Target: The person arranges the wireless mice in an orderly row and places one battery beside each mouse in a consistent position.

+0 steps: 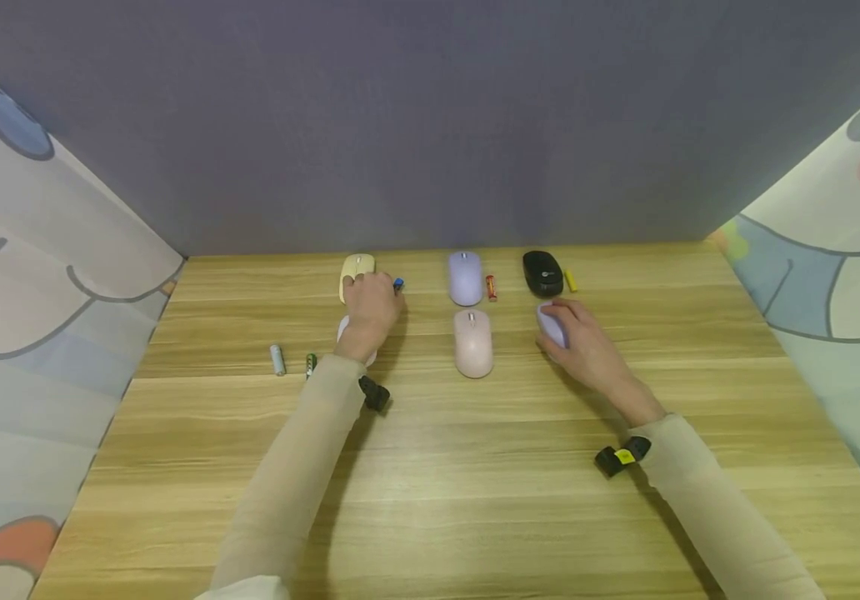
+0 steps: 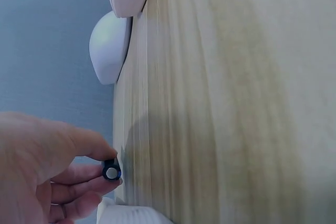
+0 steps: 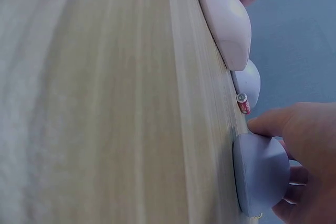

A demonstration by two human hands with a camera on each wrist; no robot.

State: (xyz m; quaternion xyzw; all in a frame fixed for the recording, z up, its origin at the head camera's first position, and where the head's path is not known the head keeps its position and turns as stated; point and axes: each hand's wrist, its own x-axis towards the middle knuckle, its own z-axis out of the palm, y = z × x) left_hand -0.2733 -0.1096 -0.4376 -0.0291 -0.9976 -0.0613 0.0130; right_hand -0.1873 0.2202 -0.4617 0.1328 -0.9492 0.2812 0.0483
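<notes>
My left hand pinches a dark blue battery between thumb and fingers, just right of a yellow mouse. In the left wrist view the battery's round end faces the camera, close to the tabletop. Beneath the left wrist a white mouse is mostly hidden. My right hand grips a light purple mouse by its sides, thumb on one side and fingers on the other. That mouse is at the tabletop in front of a black mouse. A yellow battery lies beside the black mouse.
Between the hands sit another purple mouse, a red battery and a pink mouse. A light grey battery and a green battery lie left of the left forearm. A grey panel borders the table's back edge.
</notes>
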